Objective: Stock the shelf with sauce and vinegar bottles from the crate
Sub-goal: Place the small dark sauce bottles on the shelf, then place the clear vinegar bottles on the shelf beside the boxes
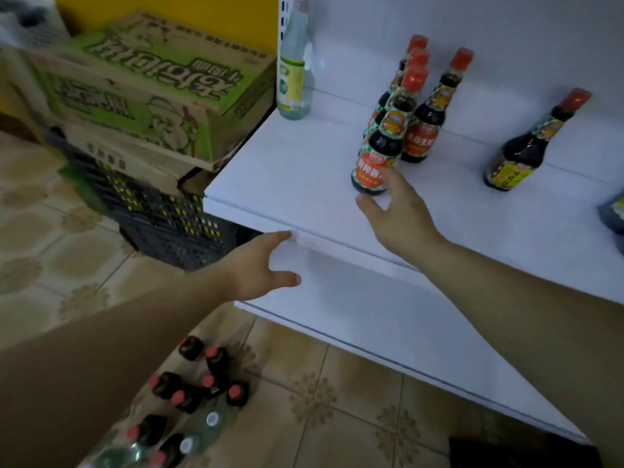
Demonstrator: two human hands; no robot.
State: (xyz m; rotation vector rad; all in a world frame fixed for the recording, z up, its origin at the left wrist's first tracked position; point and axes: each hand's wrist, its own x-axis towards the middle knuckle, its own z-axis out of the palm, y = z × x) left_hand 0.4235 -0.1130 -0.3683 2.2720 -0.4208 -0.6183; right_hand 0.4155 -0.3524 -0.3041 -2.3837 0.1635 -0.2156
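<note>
- A white shelf point(297, 170) is seen above a tiled floor point(320, 400).
- Dark sauce bottles point(425, 123) and a clear vinegar bottle point(293, 72) are stood on it.
- The front sauce bottle point(376, 160) is touched at its base by the right hand point(401, 214), thumb spread wide, nothing clasped.
- The left hand point(256, 265) is held open at the shelf's edge.
- More bottles point(202, 390) are clustered on the floor.

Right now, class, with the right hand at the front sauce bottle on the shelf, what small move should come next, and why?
Probably draw the right hand clear of the front sauce bottle. It stands upright on the shelf, the fingers spread loosely at its base, and more bottles wait on the floor below.
</note>
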